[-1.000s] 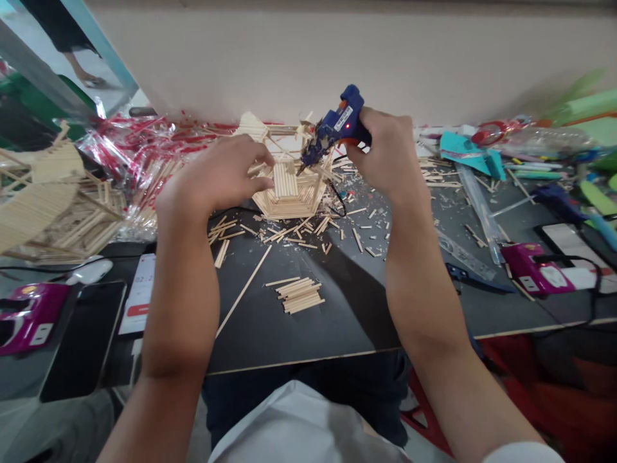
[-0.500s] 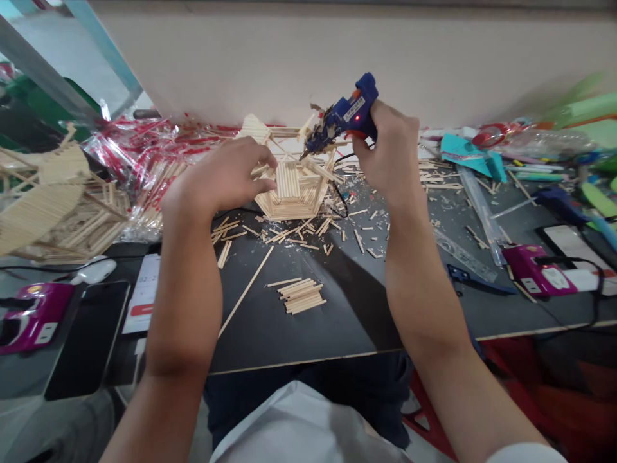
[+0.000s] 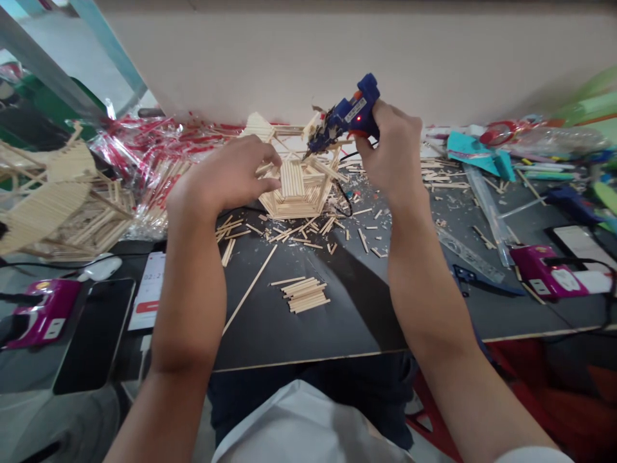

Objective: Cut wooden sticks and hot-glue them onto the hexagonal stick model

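My right hand (image 3: 393, 145) is wrapped around a blue glue gun (image 3: 354, 116) with a small red light on its body. The gun's nozzle points down and left, close to the top of a polygonal model built from wooden sticks (image 3: 294, 207). On that model a panel of sticks laid side by side (image 3: 292, 179) slopes toward me. My left hand (image 3: 231, 170) grips the model from the left, its thumb and a finger at the panel's left edge. The other left fingers are partly hidden. A small pile of cut sticks (image 3: 306, 296) lies nearer on the dark table.
Stick offcuts (image 3: 308, 228) litter the table around the model. At left are another stick model (image 3: 62, 206), plastic-wrapped stick bundles (image 3: 149, 186), a phone (image 3: 96, 334) and a magenta power adapter (image 3: 48, 312). A ruler (image 3: 470, 254) and a second magenta adapter (image 3: 549, 273) lie at right.
The whole view has shifted slightly, so everything sits a little further right. Both hands keep their holds, and the glue gun's nozzle stays near the model's top.
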